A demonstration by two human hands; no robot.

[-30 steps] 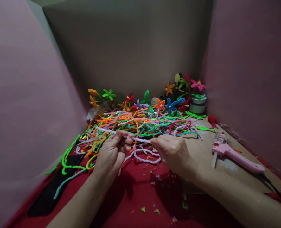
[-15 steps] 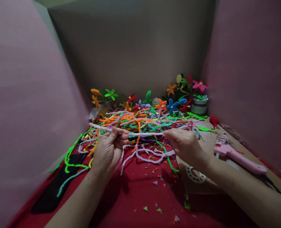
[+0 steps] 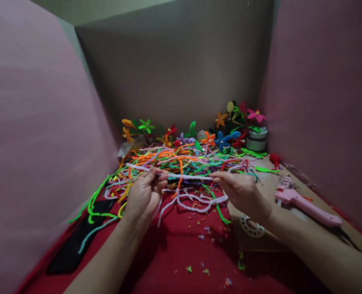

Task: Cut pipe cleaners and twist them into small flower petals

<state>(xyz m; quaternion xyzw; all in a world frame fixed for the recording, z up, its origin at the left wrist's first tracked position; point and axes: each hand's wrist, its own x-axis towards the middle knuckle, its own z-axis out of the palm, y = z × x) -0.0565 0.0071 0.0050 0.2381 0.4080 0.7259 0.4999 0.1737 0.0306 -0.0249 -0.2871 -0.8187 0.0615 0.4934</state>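
A pale lilac pipe cleaner (image 3: 190,177) stretches almost level between my two hands. My left hand (image 3: 144,192) pinches it with thumb and fingers, and its free end sticks out to the left beyond them. On the other side, my right hand (image 3: 245,190) is closed on the pipe cleaner near its right end, fingertips together. Beneath the taut length, another pale lilac pipe cleaner (image 3: 199,209) lies in loose curves on the red cloth (image 3: 181,253). Just behind both hands spreads a tangled heap of coloured pipe cleaners (image 3: 165,157).
A pink glue gun (image 3: 306,206) rests on a brown board (image 3: 260,243) at right, near a white ring with holes (image 3: 252,226). A black flat object (image 3: 67,249) lies at left. Pipe-cleaner flowers (image 3: 222,141) and a small pot (image 3: 256,139) stand along the back.
The view has tilted slightly upward, so the scene sits a little lower. Both hands keep their hold on the pipe cleaner with hardly any movement.
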